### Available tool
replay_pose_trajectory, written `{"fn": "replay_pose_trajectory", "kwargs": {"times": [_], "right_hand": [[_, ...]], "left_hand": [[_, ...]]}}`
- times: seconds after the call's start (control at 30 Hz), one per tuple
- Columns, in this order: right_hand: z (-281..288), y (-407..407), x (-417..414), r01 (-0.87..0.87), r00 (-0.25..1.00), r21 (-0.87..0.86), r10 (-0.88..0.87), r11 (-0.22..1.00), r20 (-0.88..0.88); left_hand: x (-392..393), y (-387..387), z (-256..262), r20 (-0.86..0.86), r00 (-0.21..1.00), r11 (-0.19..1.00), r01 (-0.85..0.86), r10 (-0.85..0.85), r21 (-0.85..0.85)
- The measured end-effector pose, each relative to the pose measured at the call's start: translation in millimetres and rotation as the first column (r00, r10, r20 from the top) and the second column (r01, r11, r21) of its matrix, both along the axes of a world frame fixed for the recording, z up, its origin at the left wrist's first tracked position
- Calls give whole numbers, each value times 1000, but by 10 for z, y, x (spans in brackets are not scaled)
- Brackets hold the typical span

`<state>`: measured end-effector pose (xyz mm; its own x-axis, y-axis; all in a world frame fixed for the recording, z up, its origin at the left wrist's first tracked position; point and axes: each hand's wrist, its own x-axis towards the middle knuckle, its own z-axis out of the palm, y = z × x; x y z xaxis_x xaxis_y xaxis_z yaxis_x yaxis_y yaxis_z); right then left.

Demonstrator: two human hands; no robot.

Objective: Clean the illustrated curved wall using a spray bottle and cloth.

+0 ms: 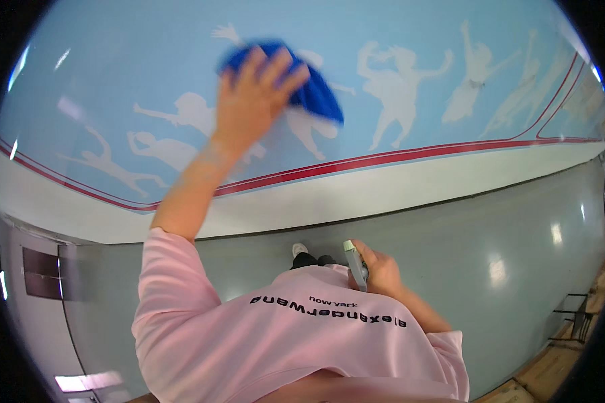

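Against the light blue wall mural (333, 20) my left hand (254, 95) presses a blue cloth (320, 101), its fingers spread over the fabric. Cloth and fingertips are slightly blurred. White silhouettes of leaping people surround the cloth, one of them partly covered by it. Low at my right side, close to my pink shirt (292, 342), my right hand (378, 269) grips a spray bottle (355, 264) by its grey trigger head, which has a pale green nozzle. The bottle's body is mostly hidden by the hand and shirt.
Red stripes (343, 165) border the mural above a white lower wall band (282, 211). Grey glossy floor (484, 262) meets the wall's dark bottom edge. One shoe (299, 249) shows near the wall. Wooden furniture (549, 365) and a black metal frame (580, 325) stand at far right.
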<state>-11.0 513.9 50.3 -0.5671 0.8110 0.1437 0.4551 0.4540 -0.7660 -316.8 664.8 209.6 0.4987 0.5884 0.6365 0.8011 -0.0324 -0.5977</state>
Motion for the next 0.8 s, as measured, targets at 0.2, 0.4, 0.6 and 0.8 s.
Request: {"fn": "replay_pose_trajectory", "kwargs": {"times": [0.2,0.4,0.6,0.8], "right_hand": [[172,17,-36,9,997,23,-8,1000,-75],[244,-53,-78,41,998,-30,-42,999,-46],[225,-76,-82,59,994,-35,-61,998,-87],[295,-72,-116,68,997,-55,-69,996,-26]], "left_hand": [[387,203,1214,195,981,965,-55,4,256],[565,509,493,106,972,962,184,-208,204],[598,505,-959,-65,956,898,244,-286,-367],[385,439,-1813,-369,865,887,164,-340,-432]]}}
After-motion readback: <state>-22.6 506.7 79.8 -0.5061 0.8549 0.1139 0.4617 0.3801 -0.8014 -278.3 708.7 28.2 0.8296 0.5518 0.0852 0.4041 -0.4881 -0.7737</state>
